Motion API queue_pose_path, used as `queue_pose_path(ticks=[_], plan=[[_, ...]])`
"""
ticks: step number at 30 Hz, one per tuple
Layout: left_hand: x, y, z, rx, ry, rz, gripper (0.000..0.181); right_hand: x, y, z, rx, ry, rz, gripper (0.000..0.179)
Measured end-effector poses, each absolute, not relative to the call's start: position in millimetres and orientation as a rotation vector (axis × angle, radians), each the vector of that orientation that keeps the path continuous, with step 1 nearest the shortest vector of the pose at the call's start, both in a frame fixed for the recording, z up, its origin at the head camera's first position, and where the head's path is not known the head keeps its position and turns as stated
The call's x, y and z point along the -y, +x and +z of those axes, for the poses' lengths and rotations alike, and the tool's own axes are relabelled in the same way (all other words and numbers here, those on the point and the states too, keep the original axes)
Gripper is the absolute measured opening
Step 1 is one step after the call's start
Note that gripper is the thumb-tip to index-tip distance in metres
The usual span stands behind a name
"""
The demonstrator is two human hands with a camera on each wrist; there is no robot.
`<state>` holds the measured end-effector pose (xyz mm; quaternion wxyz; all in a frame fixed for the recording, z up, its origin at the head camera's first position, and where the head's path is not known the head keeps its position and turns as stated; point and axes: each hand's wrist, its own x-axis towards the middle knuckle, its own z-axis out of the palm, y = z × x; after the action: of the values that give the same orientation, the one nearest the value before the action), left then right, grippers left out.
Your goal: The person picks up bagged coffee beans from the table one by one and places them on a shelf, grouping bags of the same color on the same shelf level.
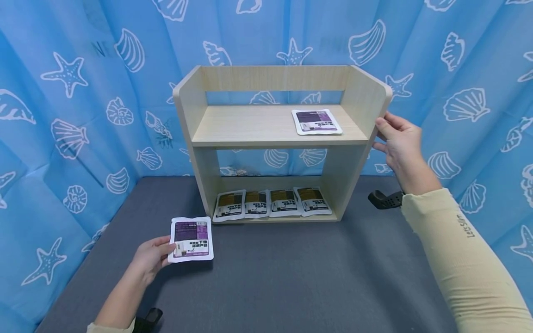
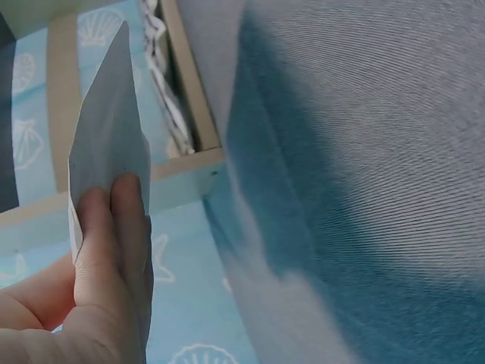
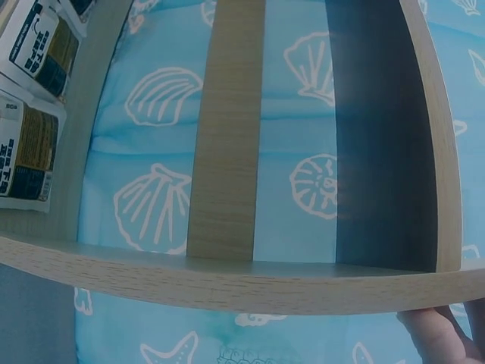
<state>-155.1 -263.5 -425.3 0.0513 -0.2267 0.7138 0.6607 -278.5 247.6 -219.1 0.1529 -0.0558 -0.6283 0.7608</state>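
My left hand (image 1: 151, 256) pinches a flat white-edged packet with a purple label (image 1: 191, 239), thumb on the label side. In the left wrist view fingers (image 2: 125, 227) lie along the packet's plain back (image 2: 114, 129). The packet is held up in front of the wooden shelf's lower left corner. At the right, my right hand (image 1: 401, 143) touches the outer side of the two-tier shelf (image 1: 275, 143); no fingers show inside the panel in the right wrist view. A similar purple packet (image 1: 317, 122) lies on the upper board, toward the right.
Several packets with brown-and-dark labels (image 1: 284, 202) lean in a row on the bottom board. The shelf stands on a dark grey table (image 1: 283, 277). Behind it hangs a blue curtain (image 1: 266, 32) with white shell prints.
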Motion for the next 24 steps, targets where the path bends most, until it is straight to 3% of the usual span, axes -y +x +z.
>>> queue_pose_path(ticks=[12, 24], plan=[[246.2, -141.8, -386.1, -2.203, -0.596, 2.021, 0.048, -248.2, -279.5, -219.3, 1.807, -0.179, 2.184, 0.054], [237.6, -137.0, -370.3, -2.193, -0.554, 2.040, 0.046, -248.0, -279.6, -219.9, 1.821, -0.175, 2.177, 0.055]])
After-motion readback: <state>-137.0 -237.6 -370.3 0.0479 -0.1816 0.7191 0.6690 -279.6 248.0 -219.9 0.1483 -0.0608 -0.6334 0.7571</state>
